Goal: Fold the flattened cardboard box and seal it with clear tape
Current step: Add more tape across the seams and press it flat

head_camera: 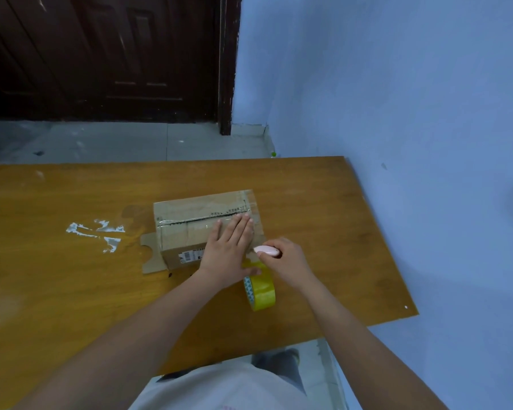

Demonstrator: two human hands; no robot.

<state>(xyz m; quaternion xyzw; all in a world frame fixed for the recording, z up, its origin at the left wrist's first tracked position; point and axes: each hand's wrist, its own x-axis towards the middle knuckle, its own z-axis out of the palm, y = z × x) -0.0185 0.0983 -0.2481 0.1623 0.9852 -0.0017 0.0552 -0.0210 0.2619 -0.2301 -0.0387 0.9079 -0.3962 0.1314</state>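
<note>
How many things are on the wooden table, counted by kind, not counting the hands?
Cardboard box: 1
Roll of tape: 1
Pink cutter, held in the right hand: 1
Total: 3
The left hand lies flat on the box.

Both bare forearms reach forward from the bottom of the view. The left hand (230, 247) lies flat, palm down, fingers (243, 226) straight and together. Just to its right, the right hand (285, 258) is curled into a loose fist, knuckles up.
</note>
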